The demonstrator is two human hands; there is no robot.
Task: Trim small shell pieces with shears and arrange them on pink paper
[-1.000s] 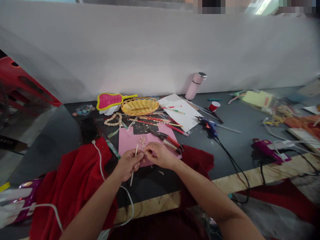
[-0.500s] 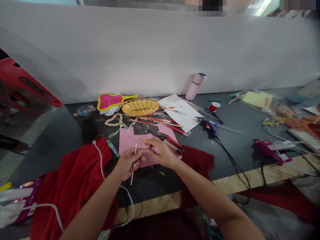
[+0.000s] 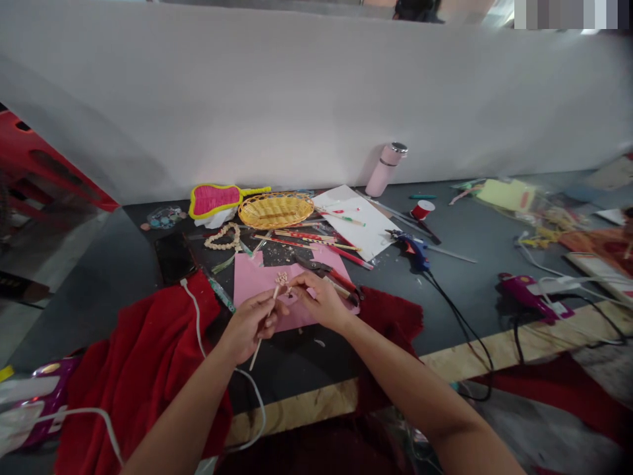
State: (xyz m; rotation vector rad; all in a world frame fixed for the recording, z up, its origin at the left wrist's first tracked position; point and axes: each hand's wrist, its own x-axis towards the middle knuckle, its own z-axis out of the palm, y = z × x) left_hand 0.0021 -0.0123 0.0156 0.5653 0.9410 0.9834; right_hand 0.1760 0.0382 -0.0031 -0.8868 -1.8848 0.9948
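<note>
My left hand (image 3: 251, 324) is closed around a thin pale wooden stick (image 3: 255, 355), which slants with its top toward my right hand. The fingertips of my right hand (image 3: 322, 305) are pinched together close to the stick's upper end; whatever they hold is too small to make out. A little cluster of pale pieces (image 3: 281, 278) shows just beyond the fingertips, over pink paper (image 3: 246, 272). Pliers with red handles (image 3: 319, 266) lie on that paper behind my right hand.
Behind the paper are a wicker basket (image 3: 275, 211), a heart-shaped pale ring (image 3: 223, 245) and several patterned sticks (image 3: 306, 236). A blue glue gun (image 3: 414, 252) with a black cord lies right. A phone (image 3: 175, 257), red cloth (image 3: 143, 349) and white cable (image 3: 195, 303) are left.
The stick has tilted, its top leaning further right toward my right hand. My right fingers have drawn together near the stick's top. The view has shifted slightly.
</note>
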